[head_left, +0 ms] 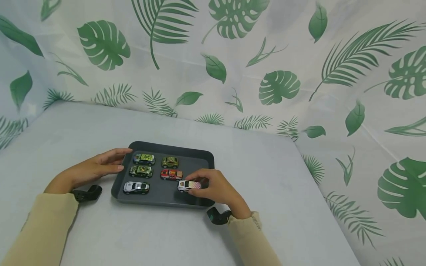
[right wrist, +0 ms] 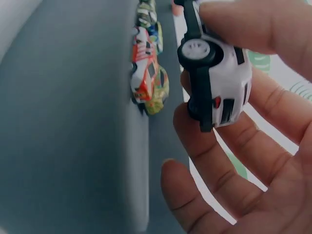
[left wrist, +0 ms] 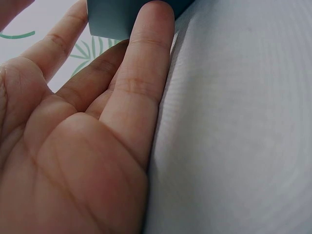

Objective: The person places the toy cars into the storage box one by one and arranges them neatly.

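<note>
A dark grey tray (head_left: 159, 201) lies on the white table. My left hand (head_left: 94, 168) is at its left side, fingers nearly straight; in the left wrist view a fingertip (left wrist: 155, 14) meets the tray's outer wall. Over the tray's front right part, my right hand (head_left: 217, 186) pinches a white toy car (head_left: 185, 186) between thumb and fingers. The right wrist view shows this car's rear and black wheels. A red-and-orange toy car (head_left: 171, 174) sits just behind it. Also in the tray are a silver-white toy car (head_left: 136, 187) and several camouflage-patterned ones (head_left: 141, 171).
The white table (head_left: 139, 236) spreads around the tray on every side. A leaf-printed cloth (head_left: 239, 74) hangs behind the table and along its right side. Each wrist wears a small black camera (head_left: 88, 193).
</note>
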The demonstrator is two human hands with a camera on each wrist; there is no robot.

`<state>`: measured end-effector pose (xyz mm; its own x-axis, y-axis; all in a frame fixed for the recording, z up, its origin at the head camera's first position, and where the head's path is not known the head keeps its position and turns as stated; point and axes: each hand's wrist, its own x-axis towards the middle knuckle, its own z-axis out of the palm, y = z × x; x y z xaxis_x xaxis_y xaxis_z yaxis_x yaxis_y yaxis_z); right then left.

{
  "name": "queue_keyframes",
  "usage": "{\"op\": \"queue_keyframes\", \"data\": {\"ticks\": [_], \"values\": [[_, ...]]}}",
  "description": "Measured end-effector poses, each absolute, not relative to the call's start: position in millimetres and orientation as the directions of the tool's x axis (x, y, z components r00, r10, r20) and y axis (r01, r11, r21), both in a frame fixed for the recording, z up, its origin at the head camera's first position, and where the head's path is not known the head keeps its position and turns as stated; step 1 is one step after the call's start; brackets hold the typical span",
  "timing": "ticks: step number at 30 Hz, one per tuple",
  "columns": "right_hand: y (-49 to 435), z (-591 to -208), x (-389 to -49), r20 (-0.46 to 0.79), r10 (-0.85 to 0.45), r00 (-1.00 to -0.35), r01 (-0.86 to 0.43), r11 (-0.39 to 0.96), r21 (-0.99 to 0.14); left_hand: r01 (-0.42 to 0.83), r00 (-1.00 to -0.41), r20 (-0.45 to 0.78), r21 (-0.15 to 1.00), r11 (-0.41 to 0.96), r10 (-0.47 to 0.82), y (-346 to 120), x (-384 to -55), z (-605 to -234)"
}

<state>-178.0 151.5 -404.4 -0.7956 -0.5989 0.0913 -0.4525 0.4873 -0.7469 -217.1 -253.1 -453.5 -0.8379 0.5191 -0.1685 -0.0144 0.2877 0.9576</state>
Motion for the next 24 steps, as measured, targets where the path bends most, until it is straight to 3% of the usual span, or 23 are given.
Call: {"op": "queue_keyframes", "data": {"ticks": [24], "values": [[124, -418, -181, 0.004, -0.548, -0.837, -0.371, 0.561, -0.74, -0.013, -0.84, -0.169, 0.957, 0.291, 0.516, -254, -216, -452]]}}
